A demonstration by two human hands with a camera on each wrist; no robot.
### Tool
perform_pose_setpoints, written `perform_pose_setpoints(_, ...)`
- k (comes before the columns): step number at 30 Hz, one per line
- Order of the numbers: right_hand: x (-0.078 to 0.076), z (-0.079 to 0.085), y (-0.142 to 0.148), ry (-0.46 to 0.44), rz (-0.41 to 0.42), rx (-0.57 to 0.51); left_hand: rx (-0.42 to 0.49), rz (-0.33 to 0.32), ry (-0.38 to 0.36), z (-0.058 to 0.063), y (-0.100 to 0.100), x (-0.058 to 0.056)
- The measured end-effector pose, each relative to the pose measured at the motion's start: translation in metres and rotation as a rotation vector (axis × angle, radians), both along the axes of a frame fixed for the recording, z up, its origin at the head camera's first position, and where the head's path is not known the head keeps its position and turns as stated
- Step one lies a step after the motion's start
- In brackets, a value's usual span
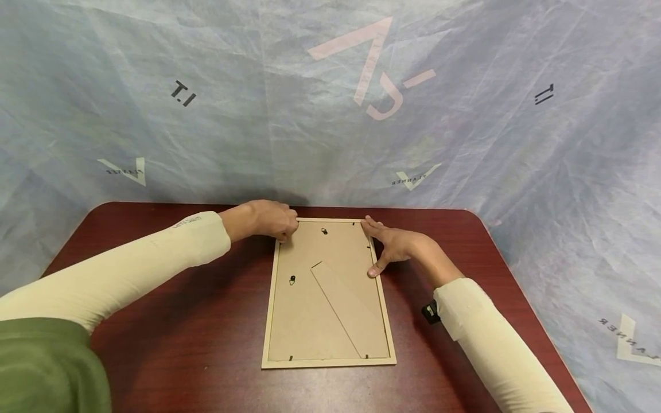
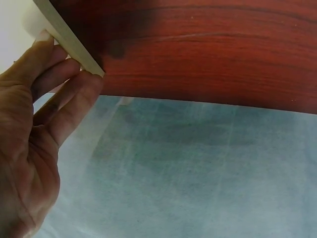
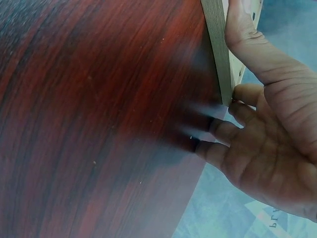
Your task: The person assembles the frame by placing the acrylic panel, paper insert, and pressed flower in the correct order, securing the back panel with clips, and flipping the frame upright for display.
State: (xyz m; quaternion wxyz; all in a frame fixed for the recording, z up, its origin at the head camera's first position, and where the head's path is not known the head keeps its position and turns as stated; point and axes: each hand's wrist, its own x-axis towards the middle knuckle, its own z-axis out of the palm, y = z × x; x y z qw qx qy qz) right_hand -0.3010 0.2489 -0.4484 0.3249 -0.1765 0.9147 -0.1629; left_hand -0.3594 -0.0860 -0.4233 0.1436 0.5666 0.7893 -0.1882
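A picture frame (image 1: pixel 330 310) lies back side up on the table, its light wooden border around a beige backing board. The board carries two small hanging hooks, dark tabs along its edges and the outline of a slanted stand flap. My left hand (image 1: pixel 271 219) grips the far left corner; in the left wrist view its thumb (image 2: pixel 43 37) lies on the border and the fingers wrap the outer edge. At the far right corner my right hand (image 1: pixel 400 246) is spread, with the thumb on the right border and an outstretched finger on the corner. In the right wrist view, other fingertips reach past the frame toward the tabletop.
The dark red wooden table (image 1: pixel 170 344) has rounded far corners. Behind it hangs a pale grey-blue printed sheet (image 1: pixel 232 115), which also covers the sides. A small black object (image 1: pixel 430 312) shows beside the right sleeve. Green cloth (image 1: pixel 51 367) fills the lower left corner.
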Motion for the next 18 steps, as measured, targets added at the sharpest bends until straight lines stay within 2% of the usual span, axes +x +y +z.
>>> perform_pose_setpoints(11,0.0006,0.0022,-0.001,0.007,0.002,-0.003,0.002,-0.01,0.032,0.0018,-0.0013,0.0009)
perform_pose_setpoints(18,-0.0003,0.0011,-0.0019,0.001,0.004,0.004,0.0,-0.011,0.047,-0.0014,-0.0052,0.0014)
